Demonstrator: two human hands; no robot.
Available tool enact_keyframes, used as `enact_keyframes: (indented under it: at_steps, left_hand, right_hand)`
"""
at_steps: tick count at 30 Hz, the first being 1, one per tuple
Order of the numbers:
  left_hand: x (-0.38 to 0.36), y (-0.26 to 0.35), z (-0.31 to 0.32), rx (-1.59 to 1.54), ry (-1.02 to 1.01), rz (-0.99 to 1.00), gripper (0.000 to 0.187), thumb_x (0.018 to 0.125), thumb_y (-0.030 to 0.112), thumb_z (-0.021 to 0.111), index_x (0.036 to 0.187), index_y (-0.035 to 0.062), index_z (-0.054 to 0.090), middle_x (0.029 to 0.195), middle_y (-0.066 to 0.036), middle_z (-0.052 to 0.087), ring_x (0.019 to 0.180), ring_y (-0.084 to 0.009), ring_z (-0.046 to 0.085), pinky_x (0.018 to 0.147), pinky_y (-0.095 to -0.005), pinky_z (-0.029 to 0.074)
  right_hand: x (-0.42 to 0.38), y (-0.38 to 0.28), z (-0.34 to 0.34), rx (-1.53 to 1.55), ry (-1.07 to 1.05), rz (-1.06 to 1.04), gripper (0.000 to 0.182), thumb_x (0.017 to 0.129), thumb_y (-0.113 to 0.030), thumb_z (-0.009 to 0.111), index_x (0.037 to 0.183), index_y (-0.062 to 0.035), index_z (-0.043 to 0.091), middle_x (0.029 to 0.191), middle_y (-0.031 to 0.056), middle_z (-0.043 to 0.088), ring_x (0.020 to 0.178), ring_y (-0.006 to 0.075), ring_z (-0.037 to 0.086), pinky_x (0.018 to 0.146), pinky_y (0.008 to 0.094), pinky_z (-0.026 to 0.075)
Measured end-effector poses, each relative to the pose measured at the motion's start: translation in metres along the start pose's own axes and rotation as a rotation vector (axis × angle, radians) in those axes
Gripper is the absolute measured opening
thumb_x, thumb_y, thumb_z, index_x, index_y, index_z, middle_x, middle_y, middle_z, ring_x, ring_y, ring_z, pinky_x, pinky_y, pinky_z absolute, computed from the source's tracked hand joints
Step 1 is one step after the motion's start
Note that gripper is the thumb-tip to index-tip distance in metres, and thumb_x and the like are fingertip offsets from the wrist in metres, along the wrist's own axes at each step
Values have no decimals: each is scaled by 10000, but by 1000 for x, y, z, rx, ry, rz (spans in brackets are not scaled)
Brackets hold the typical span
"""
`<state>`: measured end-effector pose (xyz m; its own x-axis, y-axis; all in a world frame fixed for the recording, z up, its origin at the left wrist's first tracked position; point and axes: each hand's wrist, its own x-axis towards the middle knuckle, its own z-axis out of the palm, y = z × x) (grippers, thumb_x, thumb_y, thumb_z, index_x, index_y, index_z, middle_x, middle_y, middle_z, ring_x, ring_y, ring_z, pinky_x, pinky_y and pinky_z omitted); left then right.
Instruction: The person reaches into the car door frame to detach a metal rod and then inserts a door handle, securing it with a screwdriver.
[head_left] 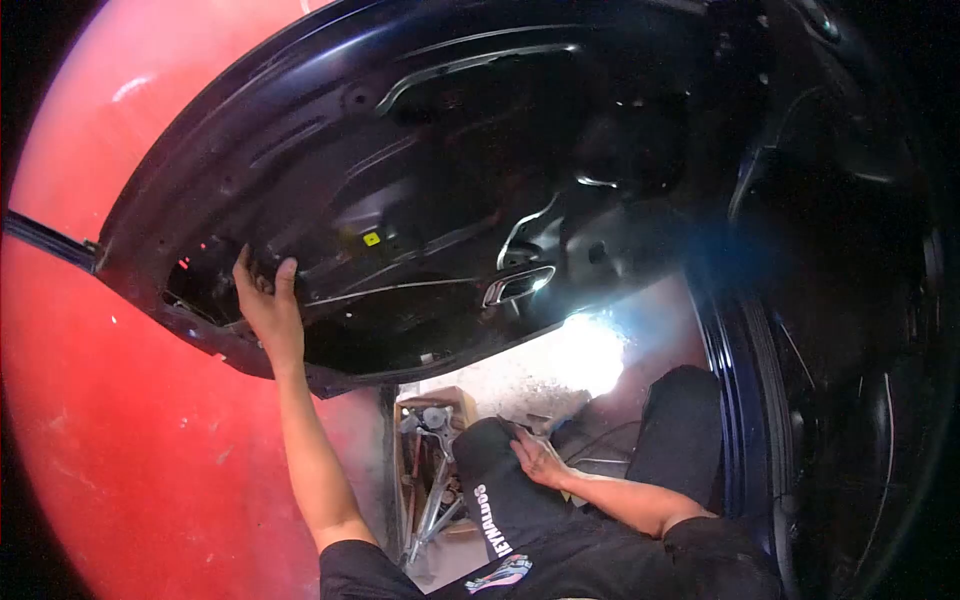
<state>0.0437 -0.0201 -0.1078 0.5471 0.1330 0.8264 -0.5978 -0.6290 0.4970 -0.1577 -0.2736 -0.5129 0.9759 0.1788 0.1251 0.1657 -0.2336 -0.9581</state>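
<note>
My left hand (pixel 270 310) is raised against the bare inner side of a dark car door (pixel 420 190), at its latch end. Its thumb and fingers are apart, and the fingertips are partly lost in the shadow of an opening. From near this hand a thin cable (pixel 400 291) runs across to a chrome-edged inside door handle (pixel 520 287). A small yellow clip (pixel 372 239) sits on the panel between them. My right hand (pixel 540 462) rests on my knee in dark trousers, fingers stretched out, with no held thing visible.
Below the door stands a cardboard box (pixel 465 402) with metal parts and rods in it. The door sill (pixel 735 400) and dark car body are on the right. A bright light (pixel 592 350) glares off the floor. A red surface (pixel 130 420) fills the left.
</note>
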Motion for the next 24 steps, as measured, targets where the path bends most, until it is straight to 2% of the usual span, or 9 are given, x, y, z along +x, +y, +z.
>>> enact_keyframes:
  at_steps: [3, 5, 8, 10, 13, 14, 17, 21, 24]
  left_hand:
    - [0, 4, -2, 24, -22, -39, 609, 940, 81, 753, 1451, -54, 452, 1323, -174, 588, 1125, -217, 586, 1011, -324, 458]
    - [-1, 3, 3, -79, -49, -43, 613, 943, 83, 749, 1455, -60, 443, 1325, -177, 584, 1133, -219, 589, 1019, -325, 456]
    - [-3, 1, 1, -22, -1, -22, 621, 938, 91, 753, 1453, -67, 443, 1332, -183, 583, 1128, -224, 587, 1020, -330, 453]
    - [-5, 7, 0, 0, -4, -4, 616, 937, 93, 753, 1449, -66, 451, 1326, -177, 588, 1129, -223, 587, 1019, -326, 451]
    - [-2, -3, 0, 78, 15, 50, 602, 928, 107, 759, 1432, -63, 478, 1272, -143, 609, 1091, -206, 590, 979, -310, 459]
    - [-3, 3, 1, 78, 10, 21, 600, 926, 114, 765, 1426, -62, 484, 1249, -132, 611, 1063, -196, 584, 949, -303, 461]
    - [-4, 3, 1, 96, -1, -16, 613, 925, 134, 776, 1429, -58, 484, 1210, -115, 610, 987, -170, 553, 865, -290, 451]
    - [-2, 4, 2, 48, -10, 25, 632, 929, 143, 778, 1437, -68, 467, 1240, -134, 600, 1035, -181, 556, 910, -296, 448]
    - [-2, -3, 0, 62, -19, 9, 639, 930, 142, 777, 1438, -77, 458, 1292, -159, 588, 1105, -208, 566, 984, -316, 445]
  right_hand:
    - [-2, 18, 6, 11, -46, 19, 444, 1025, -153, 556, 1411, 56, 488, 1246, 364, 606, 1166, 504, 612, 969, 482, 507]
    - [-2, 21, 0, -16, -55, 30, 460, 1025, -147, 554, 1431, 54, 471, 1249, 364, 608, 1181, 504, 607, 989, 475, 500]
    - [3, 18, -7, 2, -19, -4, 514, 1024, -140, 548, 1484, 48, 418, 1310, 343, 600, 1258, 466, 586, 1047, 452, 464]
    - [7, 8, -12, -7, -94, -33, 553, 1021, -152, 551, 1512, 41, 386, 1381, 318, 576, 1329, 427, 550, 1104, 431, 423]
    - [6, 44, 14, 14, -209, -4, 562, 1021, -175, 550, 1516, 35, 389, 1417, 304, 558, 1347, 413, 537, 1119, 419, 412]
    - [1, 39, 13, 151, -252, 34, 562, 1020, -186, 552, 1512, 34, 395, 1413, 302, 563, 1329, 428, 549, 1108, 422, 424]
    - [-10, 35, 10, 121, -325, 74, 530, 1024, -181, 543, 1493, 37, 427, 1403, 308, 568, 1312, 432, 559, 1088, 427, 436]
    - [-1, 36, 1, 153, -427, 48, 495, 1033, -192, 531, 1465, 40, 466, 1367, 315, 589, 1275, 444, 580, 1062, 438, 457]
    - [2, 40, 11, -20, -403, -11, 487, 1036, -249, 542, 1422, 48, 518, 1303, 298, 635, 1219, 456, 609, 1034, 447, 486]
